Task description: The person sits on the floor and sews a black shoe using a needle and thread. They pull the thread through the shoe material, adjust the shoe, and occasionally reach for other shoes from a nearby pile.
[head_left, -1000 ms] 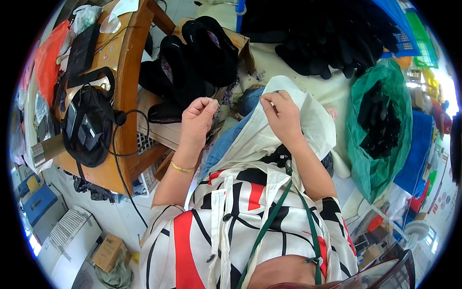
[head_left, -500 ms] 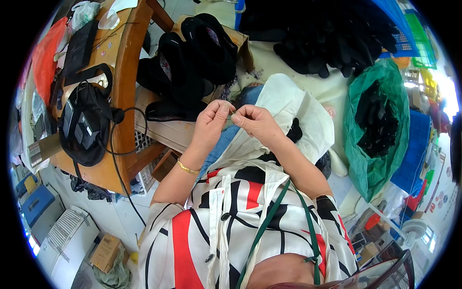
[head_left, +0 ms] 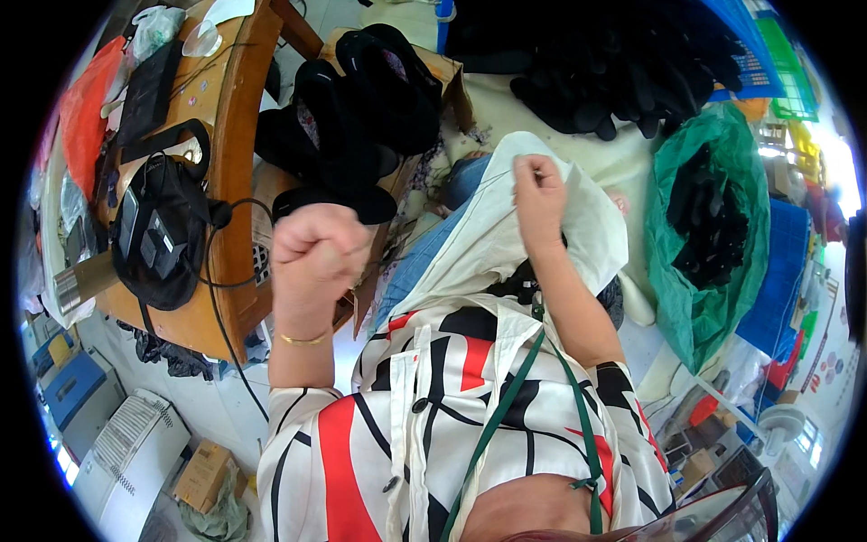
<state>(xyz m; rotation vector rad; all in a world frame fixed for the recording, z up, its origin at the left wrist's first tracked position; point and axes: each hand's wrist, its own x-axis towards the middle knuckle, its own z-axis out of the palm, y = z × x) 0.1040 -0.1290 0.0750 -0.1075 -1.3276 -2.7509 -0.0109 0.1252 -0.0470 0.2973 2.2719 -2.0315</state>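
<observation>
My left hand (head_left: 321,253) is closed in a fist over the stool's side, somewhat smeared by motion; what its fingers hold is hidden. My right hand (head_left: 540,199) is raised over the white apron (head_left: 506,217) on my lap, thumb and fingers pinched together. A faint, thin dark thread (head_left: 488,187) trails from the right fingertips toward the left. Fine dark strands also show beside the left fist. Beyond my left hand, several black shoes (head_left: 397,99) with patterned linings rest on cardboard, and one black piece (head_left: 348,200) lies partly behind the fist.
A wooden table (head_left: 230,135) on the left carries a black bag (head_left: 163,230) with a cable hanging off it. At the far side, a blue crate (head_left: 754,54) holds many black pieces. To the right stands a green plastic bag (head_left: 673,289) with black pieces inside.
My hands were together at the fingertips and are now apart. The left has moved left and toward me; the right has moved right and slightly away.
</observation>
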